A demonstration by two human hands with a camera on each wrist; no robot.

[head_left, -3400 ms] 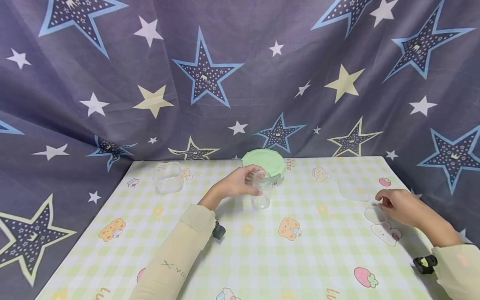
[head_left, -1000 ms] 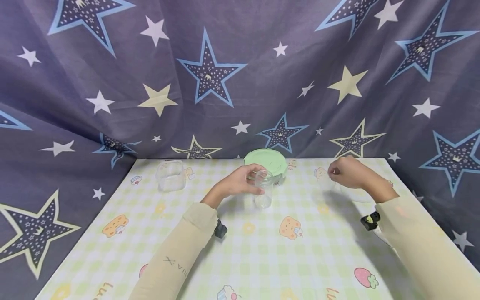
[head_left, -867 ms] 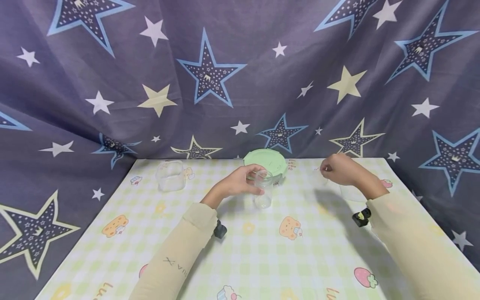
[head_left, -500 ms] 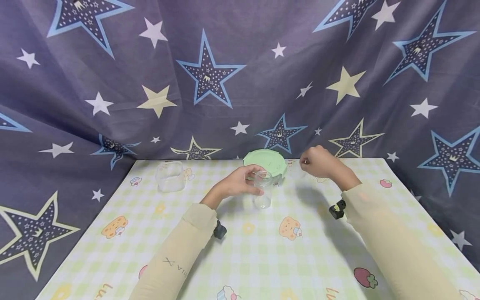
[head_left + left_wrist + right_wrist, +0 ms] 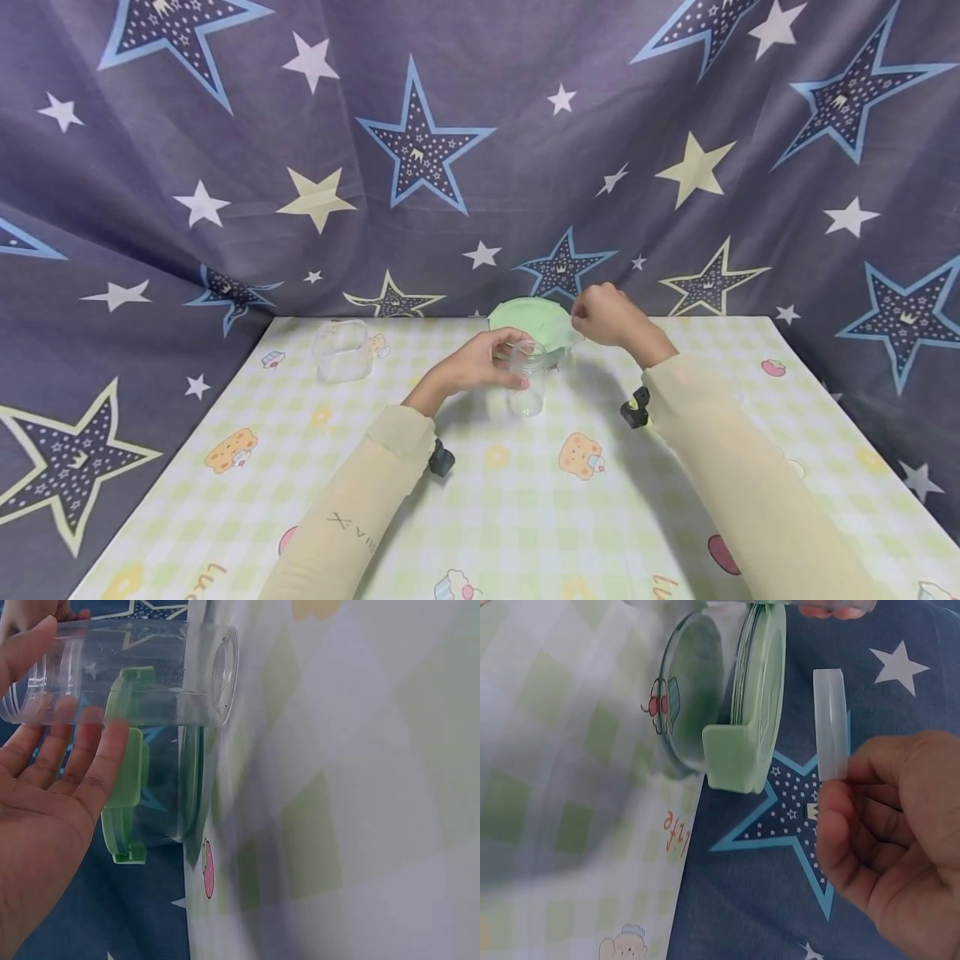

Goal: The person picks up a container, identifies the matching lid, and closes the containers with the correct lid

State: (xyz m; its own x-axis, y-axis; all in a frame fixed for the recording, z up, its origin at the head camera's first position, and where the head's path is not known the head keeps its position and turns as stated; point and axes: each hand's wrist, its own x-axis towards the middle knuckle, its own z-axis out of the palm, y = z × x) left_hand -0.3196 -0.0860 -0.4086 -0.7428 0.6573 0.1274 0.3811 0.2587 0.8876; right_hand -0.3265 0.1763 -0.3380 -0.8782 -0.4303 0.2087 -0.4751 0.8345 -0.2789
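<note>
My left hand grips a clear jar, thumb on one side and fingers on the other. The jar stands upright on the tablecloth with its mouth uncovered; in the left wrist view the jar looks see-through down to its base. My right hand is raised to the right of the jar and pinches a small translucent lid by its edge, between thumb and fingers. That lid appears edge-on in the right wrist view, apart from the jar. Behind the jar sits a round glass container with a green clip lid.
A clear square container stands at the back left. The table has a green checked cloth with printed cartoons. A dark star-patterned curtain hangs right behind the table's far edge.
My right hand has picked up the round translucent lid from the table's right side and carried it left and up toward the jar. My left hand has stayed on the jar.
</note>
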